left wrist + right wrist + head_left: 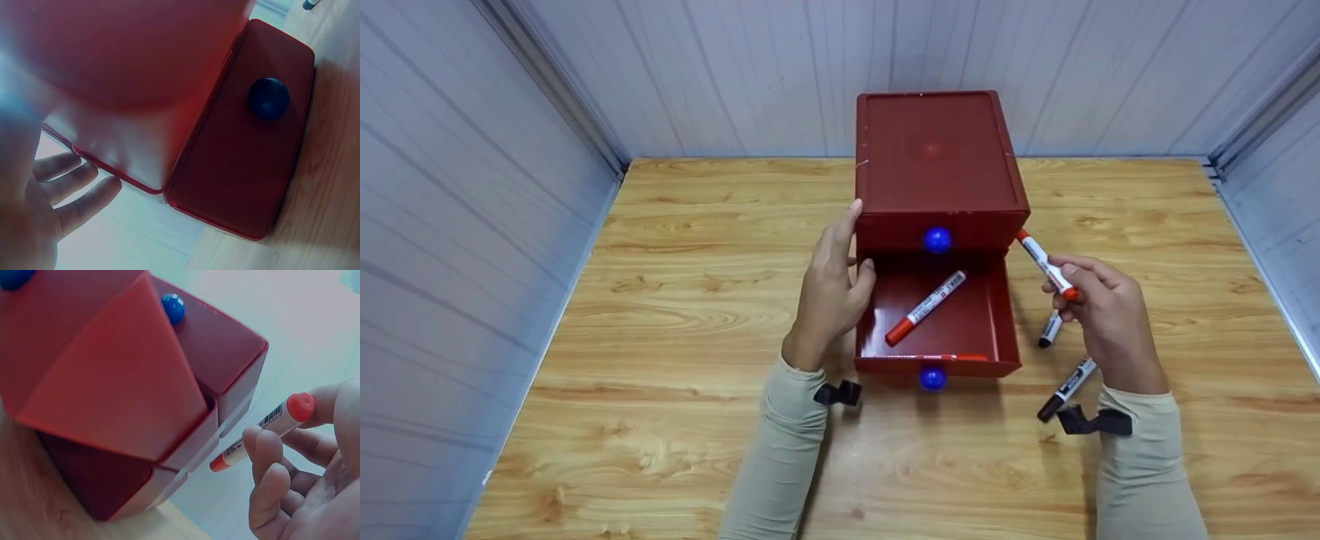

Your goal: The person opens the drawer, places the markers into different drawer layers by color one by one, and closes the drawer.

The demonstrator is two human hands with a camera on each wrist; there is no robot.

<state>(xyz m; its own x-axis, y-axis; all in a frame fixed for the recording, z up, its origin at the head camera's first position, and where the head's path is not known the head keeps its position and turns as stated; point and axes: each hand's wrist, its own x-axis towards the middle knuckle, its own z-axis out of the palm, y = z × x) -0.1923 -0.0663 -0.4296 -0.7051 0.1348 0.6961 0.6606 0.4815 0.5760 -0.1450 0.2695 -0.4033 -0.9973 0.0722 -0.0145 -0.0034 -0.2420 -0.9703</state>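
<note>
A dark red drawer cabinet [934, 154] stands towards the back, its middle drawer [945, 334] pulled out. My left hand [829, 289] touches the left side of the cabinet and drawer, fingers fairly straight and thumb at the drawer's rim. Pinched in my right hand [1114, 319] is a white marker with red ends [1044, 262], held tilted beside the drawer's right side. Inside the drawer one red-capped marker [926, 307] lies diagonally; another red-and-white marker [922, 357] lies along the front wall, partly hidden. In the right wrist view the held marker [270, 424] shows its barcode.
Two black-capped markers, one [1051, 328] partly behind my right hand and one [1069, 388] near my wrist, lie on the wooden table [697, 315]. Blue round knobs [937, 240] mark the drawer fronts. Below the pulled-out drawer is a pushed-in drawer [225, 163]. Pale panel walls [750, 75] enclose the table.
</note>
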